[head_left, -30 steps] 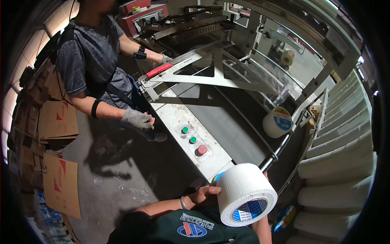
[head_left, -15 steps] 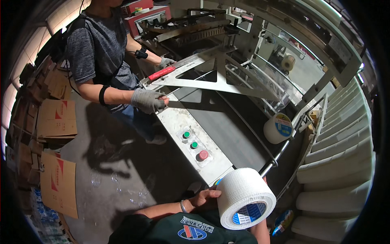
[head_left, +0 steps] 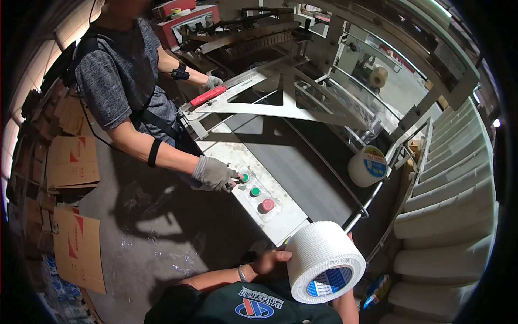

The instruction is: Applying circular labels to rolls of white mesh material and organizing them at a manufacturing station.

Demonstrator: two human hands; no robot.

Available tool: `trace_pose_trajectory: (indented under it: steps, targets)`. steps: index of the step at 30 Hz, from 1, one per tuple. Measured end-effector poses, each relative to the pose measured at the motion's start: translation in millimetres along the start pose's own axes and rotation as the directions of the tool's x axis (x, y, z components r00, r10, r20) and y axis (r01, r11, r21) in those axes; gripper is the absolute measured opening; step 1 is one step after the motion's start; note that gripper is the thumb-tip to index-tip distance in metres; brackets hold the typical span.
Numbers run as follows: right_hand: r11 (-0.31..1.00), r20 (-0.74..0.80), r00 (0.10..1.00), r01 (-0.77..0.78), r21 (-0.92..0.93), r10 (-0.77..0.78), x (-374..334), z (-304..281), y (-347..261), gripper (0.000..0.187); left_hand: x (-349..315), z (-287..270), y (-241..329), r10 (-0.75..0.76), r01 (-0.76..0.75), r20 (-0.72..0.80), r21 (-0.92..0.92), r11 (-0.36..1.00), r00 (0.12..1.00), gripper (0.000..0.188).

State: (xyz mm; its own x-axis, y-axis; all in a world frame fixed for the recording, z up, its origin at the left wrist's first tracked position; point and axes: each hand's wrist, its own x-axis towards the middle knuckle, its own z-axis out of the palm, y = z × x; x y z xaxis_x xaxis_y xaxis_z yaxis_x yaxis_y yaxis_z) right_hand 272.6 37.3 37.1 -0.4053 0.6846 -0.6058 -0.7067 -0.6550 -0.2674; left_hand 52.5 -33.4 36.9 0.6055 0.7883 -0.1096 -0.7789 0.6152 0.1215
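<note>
A big white roll of mesh tape (head_left: 318, 243) with a blue-printed core is in front of my chest. My left hand (head_left: 268, 262) grips its left side, thumb on the outer face and fingers partly hidden behind it. My right hand (head_left: 350, 236) is mostly covered by the roll; only a bit of skin shows past its far right edge, while the right forearm comes up below. Just beyond the roll lies the near end of a machine's pale control panel (head_left: 283, 216), with two green buttons (head_left: 254, 191) and a red one (head_left: 267, 205).
A co-worker's grey-gloved hand (head_left: 213, 174) touches the far green button; their other hand is near the red handle (head_left: 208, 96) of a metal frame. Another tape roll (head_left: 368, 166) stands on the dark conveyor (head_left: 302, 173). White rolls (head_left: 442, 227) line the right; cardboard (head_left: 80, 248) lies left.
The co-worker's nearer gloved hand has moved from the metal frame down to the far green button. My hands and the roll of mesh tape have hardly moved.
</note>
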Motion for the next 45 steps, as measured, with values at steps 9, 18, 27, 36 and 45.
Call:
trace_pose_trajectory:
  steps: [9,18,27,36,45]
  targets:
    - [1.000,0.009,1.000,0.011,0.000,-0.011,2,3,-2,0.073,3,-1,-2,0.006,-0.006,-0.003,0.044,0.999,1.000,0.064]
    - [1.000,0.011,1.000,0.008,-0.005,-0.008,-2,0,-1,0.074,2,-3,-3,-0.019,0.017,0.060,0.031,0.999,0.998,0.062]
    - [1.000,-0.005,1.000,0.014,-0.014,-0.014,-8,-12,-3,0.074,4,-2,-4,-0.013,0.012,0.055,0.030,0.999,0.998,0.062]
    - [1.000,-0.018,1.000,0.017,-0.024,-0.018,-10,-16,-5,0.075,8,-22,-10,-0.006,0.005,-0.009,-0.016,1.000,1.000,0.063]
    - [1.000,-0.024,1.000,0.011,-0.016,-0.012,-7,-15,-5,0.075,11,-26,-13,-0.008,0.010,0.053,-0.052,0.999,0.999,0.063]
